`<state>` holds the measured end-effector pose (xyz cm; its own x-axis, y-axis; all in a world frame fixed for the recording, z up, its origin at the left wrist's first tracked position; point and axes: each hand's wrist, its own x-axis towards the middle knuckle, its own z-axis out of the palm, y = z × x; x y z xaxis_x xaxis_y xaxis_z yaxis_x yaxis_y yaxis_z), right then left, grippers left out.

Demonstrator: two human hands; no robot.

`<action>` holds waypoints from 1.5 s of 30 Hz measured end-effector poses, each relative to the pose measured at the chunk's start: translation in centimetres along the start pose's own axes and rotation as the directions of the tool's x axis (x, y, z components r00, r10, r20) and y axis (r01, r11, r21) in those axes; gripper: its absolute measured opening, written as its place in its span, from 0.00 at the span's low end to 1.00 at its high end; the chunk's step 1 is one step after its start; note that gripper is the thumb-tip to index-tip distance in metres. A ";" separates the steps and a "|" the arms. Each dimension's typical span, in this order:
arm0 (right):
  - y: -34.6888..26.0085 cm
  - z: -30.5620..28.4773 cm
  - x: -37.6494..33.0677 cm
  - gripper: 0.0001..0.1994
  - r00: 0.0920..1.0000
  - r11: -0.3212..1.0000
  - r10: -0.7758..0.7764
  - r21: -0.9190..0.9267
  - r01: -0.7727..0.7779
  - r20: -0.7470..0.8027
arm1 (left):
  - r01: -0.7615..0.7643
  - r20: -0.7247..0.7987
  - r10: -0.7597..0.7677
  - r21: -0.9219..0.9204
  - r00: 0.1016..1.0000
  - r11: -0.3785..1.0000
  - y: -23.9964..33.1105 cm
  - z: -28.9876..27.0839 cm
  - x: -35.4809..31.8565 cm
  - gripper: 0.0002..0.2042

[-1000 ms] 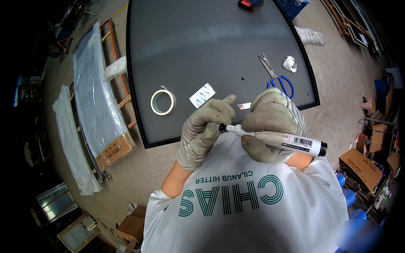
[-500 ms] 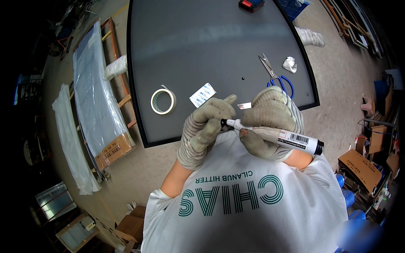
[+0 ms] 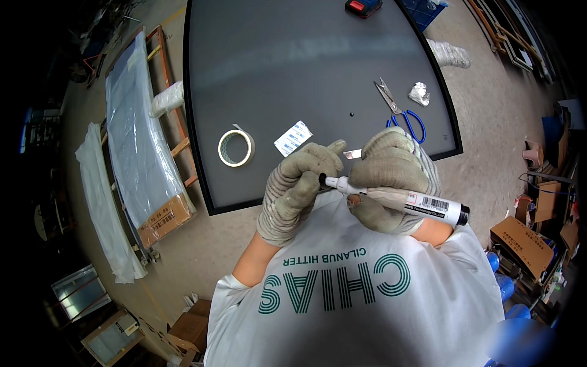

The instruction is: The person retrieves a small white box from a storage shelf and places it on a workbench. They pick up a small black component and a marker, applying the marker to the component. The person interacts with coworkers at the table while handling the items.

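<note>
while a dark panel (image 3: 269, 79) stretches beyond the grip, the gloved right hand (image 3: 394, 180), next to a curled left hand (image 3: 290, 186) whose hold cannot be told, grasps a white marker (image 3: 437, 208), its black tip (image 3: 323, 179) close by the left fingers (image 3: 306, 185).

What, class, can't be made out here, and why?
- Head view: whether the left hand grips the marker; its curled fingers hide any contact.
- Head view: one handle loop of the scissors, partly hidden by the right hand.
- Head view: the red and black object, cut off by the upper edge.
- Head view: the black dot on the panel, too small to identify.
</note>
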<state>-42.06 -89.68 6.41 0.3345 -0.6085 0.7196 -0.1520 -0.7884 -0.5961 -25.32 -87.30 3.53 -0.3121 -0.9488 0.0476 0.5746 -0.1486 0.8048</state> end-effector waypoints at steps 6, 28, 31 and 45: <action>0.1 -0.2 0.4 0.02 0.997 0.998 -0.061 0.009 0.061 -0.047 | -0.032 0.009 0.032 0.032 0.999 0.999 -0.4 -0.5 0.1 0.11; 0.0 0.8 -0.7 0.02 0.981 0.987 -0.162 -0.020 0.161 -0.108 | -0.140 0.018 0.139 0.160 0.990 0.977 -0.4 -0.5 -0.2 0.12; -1.0 -0.3 -0.1 0.03 0.997 0.995 -0.074 -0.067 0.074 0.001 | -0.151 0.039 0.147 0.128 0.988 0.980 -0.3 -0.5 -0.1 0.11; -1.4 -1.9 -1.3 0.05 0.995 0.997 0.004 -0.080 -0.012 -0.097 | -0.038 -0.008 0.038 0.044 0.999 0.998 -0.7 0.6 0.9 0.11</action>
<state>-44.05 -88.00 6.99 0.2422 -0.6176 0.7483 -0.2300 -0.7858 -0.5742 -26.45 -87.88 3.31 -0.2837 -0.9561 0.0738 0.5525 -0.1001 0.8275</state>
